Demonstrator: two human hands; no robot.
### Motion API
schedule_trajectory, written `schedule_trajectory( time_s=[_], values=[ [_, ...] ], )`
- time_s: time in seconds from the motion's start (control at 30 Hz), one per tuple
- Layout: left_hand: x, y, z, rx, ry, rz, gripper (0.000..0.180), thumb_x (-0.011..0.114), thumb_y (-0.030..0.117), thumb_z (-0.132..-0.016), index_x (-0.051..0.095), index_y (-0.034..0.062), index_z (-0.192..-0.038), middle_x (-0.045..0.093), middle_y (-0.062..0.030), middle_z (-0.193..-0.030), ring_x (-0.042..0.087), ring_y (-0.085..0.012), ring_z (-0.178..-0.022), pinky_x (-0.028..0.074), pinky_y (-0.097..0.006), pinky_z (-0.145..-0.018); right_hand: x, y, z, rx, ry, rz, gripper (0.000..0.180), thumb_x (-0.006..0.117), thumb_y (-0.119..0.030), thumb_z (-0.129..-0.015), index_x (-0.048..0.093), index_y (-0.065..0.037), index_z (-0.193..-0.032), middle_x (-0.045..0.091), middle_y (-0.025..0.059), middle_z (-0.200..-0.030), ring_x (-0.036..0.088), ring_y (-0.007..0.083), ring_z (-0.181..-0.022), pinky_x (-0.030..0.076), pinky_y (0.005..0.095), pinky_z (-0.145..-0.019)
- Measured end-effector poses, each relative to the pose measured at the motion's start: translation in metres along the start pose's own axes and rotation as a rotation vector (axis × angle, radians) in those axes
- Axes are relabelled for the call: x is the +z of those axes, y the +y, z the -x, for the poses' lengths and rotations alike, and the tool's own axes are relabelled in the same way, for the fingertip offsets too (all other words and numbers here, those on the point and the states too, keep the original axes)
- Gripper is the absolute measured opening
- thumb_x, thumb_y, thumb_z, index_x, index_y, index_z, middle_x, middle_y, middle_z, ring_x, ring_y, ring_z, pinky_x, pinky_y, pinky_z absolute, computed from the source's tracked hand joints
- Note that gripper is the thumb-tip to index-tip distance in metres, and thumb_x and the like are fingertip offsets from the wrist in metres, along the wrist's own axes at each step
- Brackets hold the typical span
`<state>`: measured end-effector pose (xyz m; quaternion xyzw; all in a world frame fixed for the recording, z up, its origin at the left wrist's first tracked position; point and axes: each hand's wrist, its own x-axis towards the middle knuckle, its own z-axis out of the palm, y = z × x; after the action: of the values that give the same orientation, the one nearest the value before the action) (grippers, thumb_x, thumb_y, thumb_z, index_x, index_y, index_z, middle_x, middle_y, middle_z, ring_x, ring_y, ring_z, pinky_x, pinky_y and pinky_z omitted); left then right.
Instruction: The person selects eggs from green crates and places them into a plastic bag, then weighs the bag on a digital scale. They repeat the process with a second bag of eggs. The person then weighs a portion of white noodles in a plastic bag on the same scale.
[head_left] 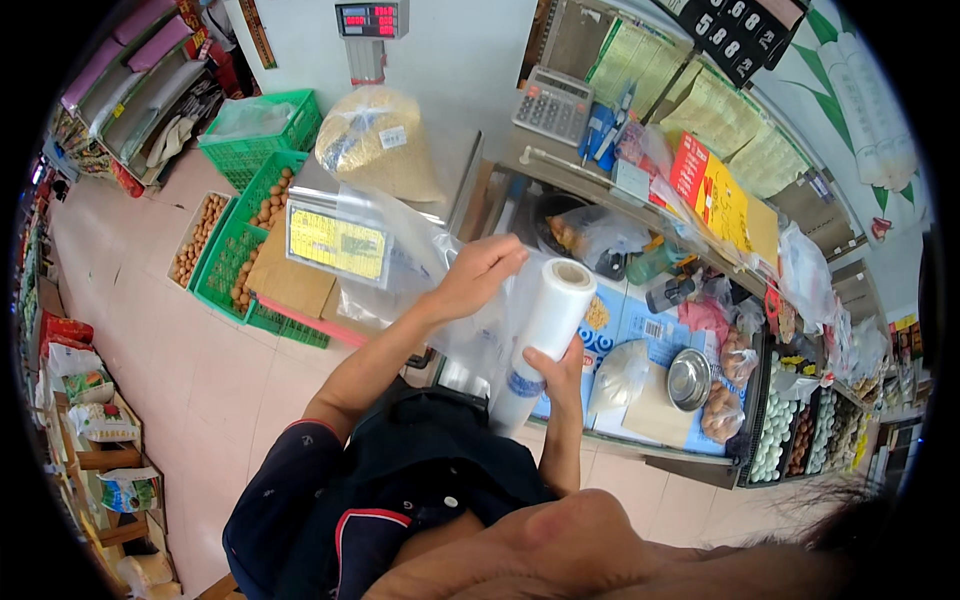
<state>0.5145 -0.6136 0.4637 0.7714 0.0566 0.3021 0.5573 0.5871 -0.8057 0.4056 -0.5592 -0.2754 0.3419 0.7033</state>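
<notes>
My right hand (557, 371) is wrapped round the lower half of a white roll of plastic bags (562, 305), which stands tilted with its cardboard core facing up. Clear plastic film (482, 335) comes off the roll toward the left. My left hand (481, 277) is closed, its fingers curled on the loose film. Beyond it, a clear bag full of pale grains (375, 140) rests on the metal scale (462, 190), whose red display (370, 20) stands behind. A yellow printed sign (336, 247) hangs in front of the scale, to the left of my left forearm.
Green crates (215, 262) of brown eggs stand on the left floor. At right, the counter holds a metal bowl (689, 380), a bag of white powder (620, 375) and several small bags. A calculator (553, 104) lies on the shelf above. Black egg crates (775, 440) stand at far right.
</notes>
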Motion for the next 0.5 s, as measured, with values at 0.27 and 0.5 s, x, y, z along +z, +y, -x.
schedule_trajectory(
  time_s=[0.27,0.5],
  values=[
    [-0.034,-0.036,0.069,-0.361,-0.147,-0.201,0.027,0.065,0.025,-0.084,0.048,0.0061,-0.094,0.047,-0.0034,-0.078,0.046,-0.0114,-0.072,0.040,-0.027,-0.063,-0.032,-0.003,-0.007,-0.083,0.434,-0.002,0.050,0.075,-0.016,-0.069,0.054,0.004,-0.110,0.062,0.0117,-0.099,0.061,0.0181,-0.087,0.049,0.0302,-0.078],
    [-0.108,-0.050,0.201,-0.455,-0.589,-1.052,0.048,0.073,0.024,-0.070,0.052,0.0069,-0.110,0.060,-0.0176,-0.096,0.060,-0.0367,-0.087,0.049,-0.045,-0.072,-0.126,0.078,-0.065,0.036,0.663,0.030,0.054,0.076,-0.022,-0.069,0.053,0.003,-0.112,0.061,0.0125,-0.101,0.060,0.0192,-0.084,0.048,0.0308,-0.075]
  ],
)
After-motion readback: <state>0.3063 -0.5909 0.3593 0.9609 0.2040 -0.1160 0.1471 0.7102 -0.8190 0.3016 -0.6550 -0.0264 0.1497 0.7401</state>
